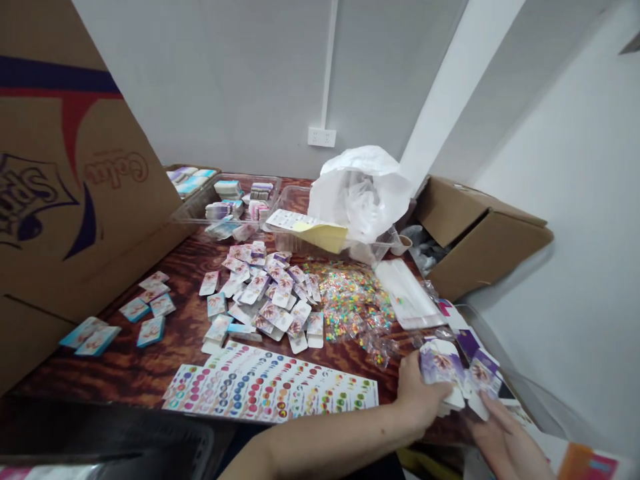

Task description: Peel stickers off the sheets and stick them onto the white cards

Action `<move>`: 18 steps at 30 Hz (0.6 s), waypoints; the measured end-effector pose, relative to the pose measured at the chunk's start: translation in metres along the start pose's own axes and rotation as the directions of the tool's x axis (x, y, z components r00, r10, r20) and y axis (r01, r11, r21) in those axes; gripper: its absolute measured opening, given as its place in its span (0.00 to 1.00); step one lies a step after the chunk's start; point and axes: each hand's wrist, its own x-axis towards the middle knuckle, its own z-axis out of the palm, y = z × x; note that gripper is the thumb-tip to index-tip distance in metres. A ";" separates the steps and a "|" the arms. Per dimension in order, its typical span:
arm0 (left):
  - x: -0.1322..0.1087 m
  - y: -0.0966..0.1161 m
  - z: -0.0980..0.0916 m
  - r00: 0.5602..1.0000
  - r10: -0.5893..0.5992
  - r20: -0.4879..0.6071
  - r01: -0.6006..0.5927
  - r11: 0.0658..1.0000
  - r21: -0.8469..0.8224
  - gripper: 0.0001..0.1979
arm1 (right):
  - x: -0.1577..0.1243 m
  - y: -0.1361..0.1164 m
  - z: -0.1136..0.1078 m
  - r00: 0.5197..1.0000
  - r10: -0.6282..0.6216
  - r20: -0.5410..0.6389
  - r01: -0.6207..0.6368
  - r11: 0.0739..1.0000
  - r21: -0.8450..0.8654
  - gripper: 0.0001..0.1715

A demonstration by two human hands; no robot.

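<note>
Left hand [419,393]: grips the stack [443,360] at the lower right of the frame, thumb across the face, fingers along the left side.
Stack: purple-and-white cards, edges slightly uneven; light, steady thumb pressure should prevent fanning or creasing.
Right hand [510,433]: at the card [483,375] farther right; its fingertips meet the lower edge, but I cannot tell whether they close on it.
Card: tilted, just beside the stack; probably best handled by its edges, to spare the print.
Sheets [270,387]: spread at lower centre, near the left forearm; a slightly raised arm would avoid dragging them.
Packets [350,300]: heaped right of centre, some near the left hand; short, low-sweep movements should leave them undisturbed.
</note>
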 end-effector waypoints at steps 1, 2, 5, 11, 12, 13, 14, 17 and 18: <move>0.003 -0.001 0.003 1.000 0.008 -0.017 -0.007 1.000 0.017 0.34 | 0.004 -0.001 -0.002 1.000 -0.008 0.000 0.008 1.000 -0.009 0.24; 0.006 -0.002 0.007 0.999 0.022 -0.038 -0.021 0.999 0.035 0.33 | 0.008 -0.003 -0.003 1.000 -0.016 -0.001 0.016 1.000 -0.018 0.25; 0.012 -0.003 0.013 0.997 0.052 -0.050 -0.048 0.996 0.078 0.34 | 0.017 -0.010 -0.005 0.999 -0.029 -0.045 0.028 0.999 -0.025 0.22; -0.001 0.012 -0.013 0.986 0.163 -0.035 -0.156 0.976 0.153 0.31 | -0.004 -0.023 0.014 0.883 -0.331 -0.334 0.293 0.943 -0.159 0.20; -0.006 0.016 -0.023 0.967 0.249 -0.043 -0.241 0.960 0.146 0.28 | -0.013 -0.024 0.020 0.813 -0.471 -0.343 0.385 0.876 -0.290 0.20; -0.010 0.019 -0.033 0.944 0.328 -0.045 -0.319 0.938 0.136 0.24 | -0.022 -0.025 0.028 0.754 -0.581 -0.306 0.427 0.788 -0.443 0.19; -0.014 0.023 -0.043 0.924 0.378 -0.049 -0.371 0.921 0.117 0.21 | -0.032 -0.027 0.036 0.738 -0.638 -0.222 0.431 0.698 -0.572 0.17; -0.028 0.034 -0.069 0.939 0.343 -0.013 -0.343 0.939 0.021 0.17 | -0.054 -0.032 0.065 0.711 -0.703 -0.022 0.451 0.479 -0.753 0.18; -0.032 0.038 -0.076 0.953 0.302 0.019 -0.301 0.953 -0.040 0.18 | -0.059 -0.032 0.076 0.693 -0.719 0.041 0.477 0.416 -0.774 0.17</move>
